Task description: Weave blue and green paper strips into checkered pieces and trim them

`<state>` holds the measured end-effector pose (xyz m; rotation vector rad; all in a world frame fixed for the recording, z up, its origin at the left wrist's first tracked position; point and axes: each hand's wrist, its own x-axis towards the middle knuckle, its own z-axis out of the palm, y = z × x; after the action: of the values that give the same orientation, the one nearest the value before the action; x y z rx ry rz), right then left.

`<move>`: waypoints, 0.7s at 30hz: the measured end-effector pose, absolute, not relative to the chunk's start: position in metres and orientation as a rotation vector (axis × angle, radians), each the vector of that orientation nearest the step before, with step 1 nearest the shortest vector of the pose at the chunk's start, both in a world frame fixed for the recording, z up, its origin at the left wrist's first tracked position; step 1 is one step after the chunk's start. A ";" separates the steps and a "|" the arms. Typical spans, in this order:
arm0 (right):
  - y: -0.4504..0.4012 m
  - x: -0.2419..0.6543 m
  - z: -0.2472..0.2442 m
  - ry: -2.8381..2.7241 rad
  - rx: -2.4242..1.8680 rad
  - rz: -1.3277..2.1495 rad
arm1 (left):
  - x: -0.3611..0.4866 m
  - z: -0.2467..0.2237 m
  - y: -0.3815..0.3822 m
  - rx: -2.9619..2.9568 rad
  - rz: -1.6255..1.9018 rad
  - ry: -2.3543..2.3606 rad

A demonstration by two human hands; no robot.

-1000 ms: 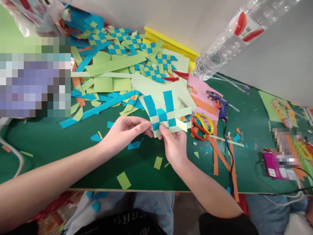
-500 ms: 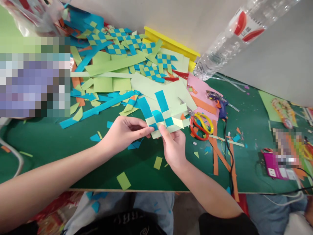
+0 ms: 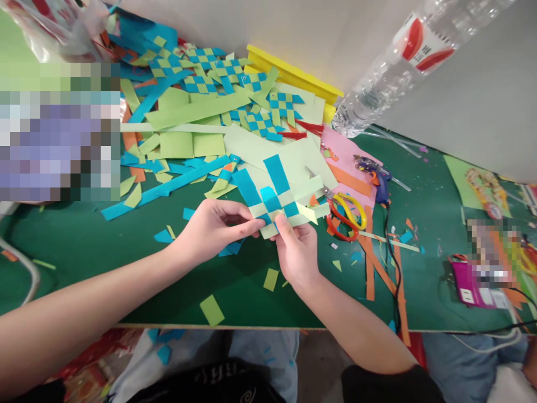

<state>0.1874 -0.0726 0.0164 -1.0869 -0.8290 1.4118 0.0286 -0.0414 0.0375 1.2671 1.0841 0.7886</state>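
Observation:
A woven piece of blue and pale green paper strips (image 3: 271,200) is held up over the green table, its loose blue ends pointing away and its pale green ends to the right. My left hand (image 3: 218,226) pinches its near left corner between thumb and fingers. On the near right edge, my right hand (image 3: 297,249) grips it, thumb on top and fingers beneath. Just right of the woven piece lie scissors (image 3: 356,210) with red and yellow handles. Pale green sheets (image 3: 247,146) lie behind it.
Several woven paper fish (image 3: 260,123) and loose strips pile up at the back left. A yellow strip holder (image 3: 293,73) and a plastic bottle (image 3: 373,92) stand behind. A glue gun (image 3: 381,187) with a black cable lies right, near orange strips (image 3: 369,268).
The woven piece has tilted slightly, its loose blue and pale green ends shifting a little outward. My right thumb has moved slightly on its surface. My left hand has hardly moved.

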 end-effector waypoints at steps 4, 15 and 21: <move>-0.072 0.187 0.015 -0.789 -1.094 1.443 | 0.028 0.038 -0.043 1.326 0.768 1.102; -0.073 0.186 0.013 -0.719 -1.007 1.462 | 0.028 0.039 -0.044 1.386 0.749 1.117; -0.072 0.185 0.016 -0.693 -0.923 1.495 | 0.029 0.039 -0.045 1.418 0.724 1.127</move>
<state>0.1848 -0.0725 0.0163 -0.9226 -0.6927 1.4953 0.0287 -0.0449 0.0389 1.4184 1.1272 0.7237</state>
